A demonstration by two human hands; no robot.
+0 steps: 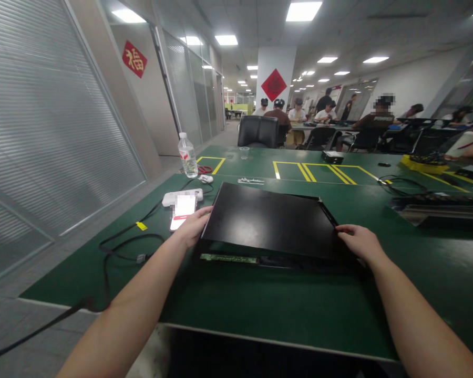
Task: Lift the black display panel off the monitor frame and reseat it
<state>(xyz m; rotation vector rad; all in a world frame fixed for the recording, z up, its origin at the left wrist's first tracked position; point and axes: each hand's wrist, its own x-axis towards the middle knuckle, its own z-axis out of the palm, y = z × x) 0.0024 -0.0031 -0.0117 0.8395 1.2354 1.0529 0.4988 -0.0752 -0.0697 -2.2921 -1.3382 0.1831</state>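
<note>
A flat black display panel (268, 218) is above the green table, its near edge slightly raised. My left hand (196, 226) grips its left edge, with the fingers partly hidden behind it. At the right edge, my right hand (358, 242) pinches the panel between thumb and fingers. Below the near edge runs a narrow green circuit board strip (228, 259), with a dark strip continuing to its right. Whether this strip is joined to the panel, I cannot tell. A lit phone (184, 210) lies just beyond my left hand.
The green table (276, 304) carries a white power strip (169, 198), a black cable (122, 236), a water bottle (187, 157), red-handled scissors (205, 169) and a plastic cup (244, 153). Stacked dark panels (441, 210) lie right, near a yellow tray (423, 164). Several people sit farther back.
</note>
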